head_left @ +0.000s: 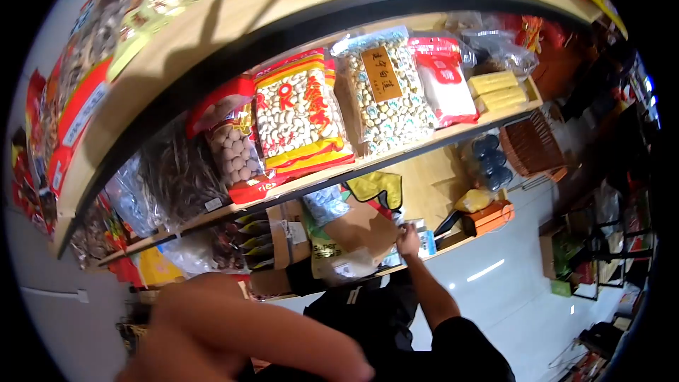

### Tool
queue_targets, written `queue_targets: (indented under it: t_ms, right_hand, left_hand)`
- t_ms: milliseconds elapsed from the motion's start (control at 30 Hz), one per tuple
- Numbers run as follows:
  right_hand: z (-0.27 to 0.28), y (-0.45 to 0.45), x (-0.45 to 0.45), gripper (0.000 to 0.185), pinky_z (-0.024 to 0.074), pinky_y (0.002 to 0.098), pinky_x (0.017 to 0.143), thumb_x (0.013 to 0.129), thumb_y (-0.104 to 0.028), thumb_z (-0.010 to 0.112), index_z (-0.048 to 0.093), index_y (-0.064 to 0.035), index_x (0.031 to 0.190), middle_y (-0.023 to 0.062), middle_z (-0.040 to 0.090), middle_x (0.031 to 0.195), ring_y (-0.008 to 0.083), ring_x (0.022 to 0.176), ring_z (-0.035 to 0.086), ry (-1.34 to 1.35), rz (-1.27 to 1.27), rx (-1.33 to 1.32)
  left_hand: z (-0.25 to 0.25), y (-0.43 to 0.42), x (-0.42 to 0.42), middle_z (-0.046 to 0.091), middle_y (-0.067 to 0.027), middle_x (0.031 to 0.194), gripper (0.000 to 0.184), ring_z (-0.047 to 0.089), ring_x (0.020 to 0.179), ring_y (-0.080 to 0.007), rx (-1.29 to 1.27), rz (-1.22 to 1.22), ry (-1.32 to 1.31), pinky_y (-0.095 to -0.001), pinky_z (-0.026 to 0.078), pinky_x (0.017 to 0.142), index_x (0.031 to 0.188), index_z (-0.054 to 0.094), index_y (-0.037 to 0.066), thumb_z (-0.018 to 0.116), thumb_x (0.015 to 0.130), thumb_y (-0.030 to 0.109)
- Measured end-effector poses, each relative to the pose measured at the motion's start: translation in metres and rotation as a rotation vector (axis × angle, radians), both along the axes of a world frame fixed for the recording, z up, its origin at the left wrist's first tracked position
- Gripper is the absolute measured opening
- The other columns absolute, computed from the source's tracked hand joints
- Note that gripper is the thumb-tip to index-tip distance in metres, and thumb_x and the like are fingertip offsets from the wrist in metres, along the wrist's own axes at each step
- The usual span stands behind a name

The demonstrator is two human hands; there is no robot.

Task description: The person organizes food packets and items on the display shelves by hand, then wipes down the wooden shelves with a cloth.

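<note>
My right hand (408, 240) reaches down to the lower shelf. Its fingers are curled closed at the right edge of a brown cardboard-like piece (368, 230), beside small white and blue packs (426, 242). What the fingers hold, if anything, is hidden. Close to the camera and out of focus, my left hand (226, 336) fills the lower left with one finger stretched out, and nothing shows in it. A yellow cloth-like piece with dark edging (376, 189) and a light blue crumpled bag (325, 204) lie near the brown piece.
On the shelf above stand a bag of white nuts or beans (293, 110), a labelled clear bag (385, 92), a red-and-white bag (445, 85) and yellow packs (498, 92). Right are an orange box (490, 219), a brown basket (532, 145) and a black rack (601, 262).
</note>
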State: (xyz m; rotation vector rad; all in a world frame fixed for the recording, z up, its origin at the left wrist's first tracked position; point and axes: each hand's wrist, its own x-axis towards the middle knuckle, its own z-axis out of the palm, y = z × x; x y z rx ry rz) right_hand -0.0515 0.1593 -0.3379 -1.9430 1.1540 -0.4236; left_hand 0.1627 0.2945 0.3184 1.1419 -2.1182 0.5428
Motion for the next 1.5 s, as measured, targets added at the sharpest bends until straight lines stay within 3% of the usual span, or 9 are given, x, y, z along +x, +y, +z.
queue_targets:
  t_ms: [267,533,600,767,1000,1100,1333,1400,1500]
  right_hand:
    - [-0.019,-0.065,0.082,0.057,0.045,0.0489,0.097,0.075,-0.012,0.061,0.045,-0.0104,0.13,0.0172,0.045,0.135,0.0403,0.122,0.046,0.177,0.114,0.046]
    - [-0.012,-0.075,0.104,0.039,0.0445,0.0489,0.092,0.076,-0.02,0.063,0.06,-0.0106,0.114,0.0122,0.058,0.116,0.0341,0.111,0.052,0.413,0.142,-0.019]
    - [0.009,-0.084,0.094,0.031,0.0447,0.0486,0.091,0.077,-0.026,0.065,0.064,-0.0091,0.104,0.0129,0.064,0.103,0.0331,0.104,0.057,0.318,0.13,-0.048]
    - [0.088,-0.108,0.058,0.023,0.0429,0.0297,0.064,0.088,-0.022,0.058,0.056,-0.0005,0.08,0.0068,0.055,0.067,0.0146,0.067,0.054,-0.321,-0.182,0.285]
    - [0.249,-0.116,-0.028,0.007,0.0365,0.0201,0.067,0.091,-0.015,0.057,0.058,-0.0089,0.094,-0.0034,0.055,0.084,0.0077,0.079,0.053,-1.229,-0.607,0.486]
    - [0.291,-0.122,-0.052,0.021,0.0363,0.0234,0.079,0.087,-0.021,0.063,0.06,-0.0131,0.106,-0.0046,0.058,0.094,0.0082,0.091,0.052,-1.291,-0.867,0.482]
    - [0.289,-0.177,-0.082,0.043,0.0386,0.025,0.088,0.085,-0.017,0.065,0.056,-0.0048,0.125,0.0005,0.059,0.116,0.0127,0.107,0.052,-1.239,-0.657,0.281]
    - [0.293,-0.206,-0.077,0.014,0.0332,0.0243,0.074,0.087,-0.014,0.063,0.053,-0.0064,0.082,-0.0024,0.046,0.084,0.0089,0.081,0.042,-1.284,-0.469,0.19]
    - [0.268,-0.268,-0.071,0.024,0.0342,0.0317,0.081,0.082,-0.017,0.068,0.05,-0.0009,0.076,0.0085,0.043,0.088,0.0219,0.087,0.043,-0.938,-0.364,-0.147]
  left_hand:
    - [0.004,-0.035,0.053,0.064,-0.0155,0.097,0.019,0.064,0.087,-0.0241,-0.216,0.287,-0.213,-0.0331,0.052,0.08,0.106,0.059,-0.005,0.056,0.091,0.005]
    - [-0.042,-0.051,0.097,0.064,-0.018,0.104,0.02,0.064,0.096,-0.0224,-0.27,0.649,-0.328,-0.0305,0.052,0.085,0.105,0.062,-0.006,0.049,0.091,-0.01]
    - [-0.046,-0.064,0.087,0.064,-0.0172,0.104,0.02,0.062,0.098,-0.0214,-0.333,0.444,0.035,-0.0301,0.049,0.087,0.103,0.064,-0.004,0.051,0.088,-0.01]
    - [-0.042,-0.059,0.08,0.06,-0.0159,0.107,0.024,0.059,0.097,-0.0282,-0.335,0.582,-0.241,-0.0349,0.046,0.087,0.107,0.064,-0.002,0.056,0.084,-0.003]
    - [-0.042,-0.061,0.067,0.062,-0.0116,0.091,0.022,0.062,0.088,-0.029,-0.354,0.579,-0.027,-0.0386,0.047,0.078,0.09,0.068,0.004,0.057,0.074,-0.008]
    - [-0.045,-0.062,0.067,0.061,-0.0129,0.09,0.022,0.062,0.088,-0.0295,-0.359,0.558,0.018,-0.0381,0.048,0.082,0.09,0.065,0.001,0.056,0.076,-0.013]
    - [-0.044,-0.074,0.068,0.061,-0.0134,0.085,0.011,0.061,0.078,-0.0287,-0.432,0.614,0.043,-0.0353,0.049,0.072,0.084,0.064,-0.001,0.058,0.079,-0.009]
    - [-0.039,-0.077,0.065,0.061,-0.0127,0.086,0.009,0.061,0.079,-0.0272,-0.376,0.73,0.086,-0.0343,0.049,0.073,0.085,0.063,-0.002,0.056,0.081,-0.005]
    - [-0.031,-0.097,0.051,0.062,-0.0111,0.085,0.012,0.061,0.082,-0.0239,-0.347,0.722,0.116,-0.0323,0.049,0.076,0.087,0.063,-0.002,0.051,0.084,-0.001]
